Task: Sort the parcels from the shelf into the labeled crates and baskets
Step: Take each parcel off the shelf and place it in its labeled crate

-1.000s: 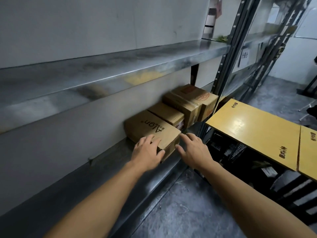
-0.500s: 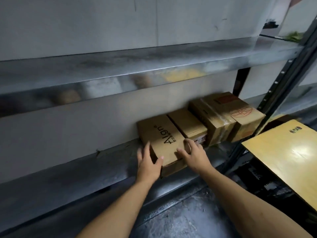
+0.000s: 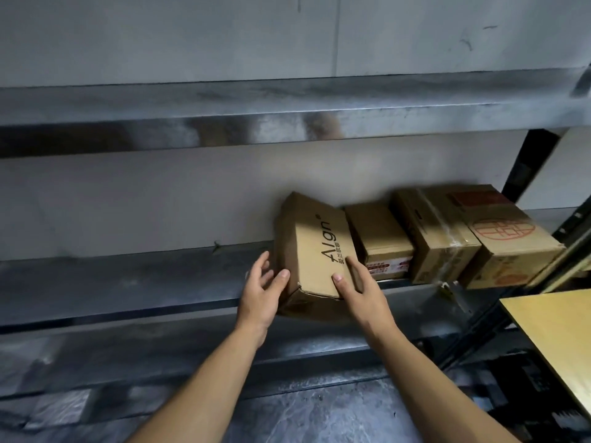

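Observation:
A brown cardboard parcel printed "Align" [image 3: 315, 247] lies on the lower metal shelf [image 3: 128, 282], turned askew with its near corner over the shelf's front edge. My left hand [image 3: 260, 295] presses straight fingers against the parcel's left side, thumb at its near top corner. My right hand [image 3: 361, 292] grips the right near edge, with thumb and forefinger on top and the other fingers hidden down the side. To its right stand a small brown box [image 3: 379, 238], a taped box [image 3: 428, 231] and a box with a red stamp [image 3: 511, 238].
An upper metal shelf [image 3: 287, 103] overhangs the parcels, with a grey wall behind. A black upright post [image 3: 524, 164] stands at the right. A yellow board [image 3: 556, 340] juts in at the lower right. Dark concrete floor lies below.
The view has swung left and closer to the shelf. The Align parcel has been turned and drawn toward the shelf edge. My right hand has moved from beside the parcel onto it.

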The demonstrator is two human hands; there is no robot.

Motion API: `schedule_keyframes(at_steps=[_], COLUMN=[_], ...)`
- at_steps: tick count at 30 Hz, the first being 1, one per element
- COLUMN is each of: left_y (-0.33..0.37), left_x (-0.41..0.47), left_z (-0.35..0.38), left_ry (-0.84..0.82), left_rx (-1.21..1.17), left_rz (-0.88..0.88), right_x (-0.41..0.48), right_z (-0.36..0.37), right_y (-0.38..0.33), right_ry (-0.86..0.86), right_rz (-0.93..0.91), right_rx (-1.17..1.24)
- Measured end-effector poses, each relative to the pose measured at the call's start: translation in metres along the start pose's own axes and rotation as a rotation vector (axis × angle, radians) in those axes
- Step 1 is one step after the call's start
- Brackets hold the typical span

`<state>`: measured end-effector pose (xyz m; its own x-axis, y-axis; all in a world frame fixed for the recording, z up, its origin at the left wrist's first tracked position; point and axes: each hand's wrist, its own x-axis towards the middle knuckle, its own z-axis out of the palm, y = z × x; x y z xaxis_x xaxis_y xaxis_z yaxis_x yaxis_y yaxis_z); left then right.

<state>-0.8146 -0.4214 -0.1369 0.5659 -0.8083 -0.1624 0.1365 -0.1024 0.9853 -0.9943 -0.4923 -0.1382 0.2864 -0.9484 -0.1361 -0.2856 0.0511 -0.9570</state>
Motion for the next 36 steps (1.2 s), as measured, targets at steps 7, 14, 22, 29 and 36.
schedule_keyframes(at_steps=[7, 14, 22, 29, 36], left_y=[0.011, 0.006, 0.014, 0.006, 0.009], left_x=[-0.03, -0.052, -0.058, -0.055, -0.065], left_z=[-0.013, -0.005, -0.012, -0.024, -0.035], left_ry=[-0.1, -0.082, 0.011, -0.058, 0.077], left_rx=[-0.266, 0.047, -0.052, -0.138, -0.016], left_rz=[-0.108, 0.131, 0.151, -0.06, 0.147], right_x=[-0.028, -0.045, -0.052, -0.052, -0.044], right_z=[0.001, -0.001, -0.003, -0.007, -0.011], right_y=[-0.005, -0.039, -0.03, -0.025, -0.015], right_ry=[-0.112, -0.21, -0.114, -0.188, -0.13], right_rz=[-0.052, -0.031, -0.11, -0.076, -0.228], right_rx=[-0.011, 0.074, 0.441, 0.55, 0.119])
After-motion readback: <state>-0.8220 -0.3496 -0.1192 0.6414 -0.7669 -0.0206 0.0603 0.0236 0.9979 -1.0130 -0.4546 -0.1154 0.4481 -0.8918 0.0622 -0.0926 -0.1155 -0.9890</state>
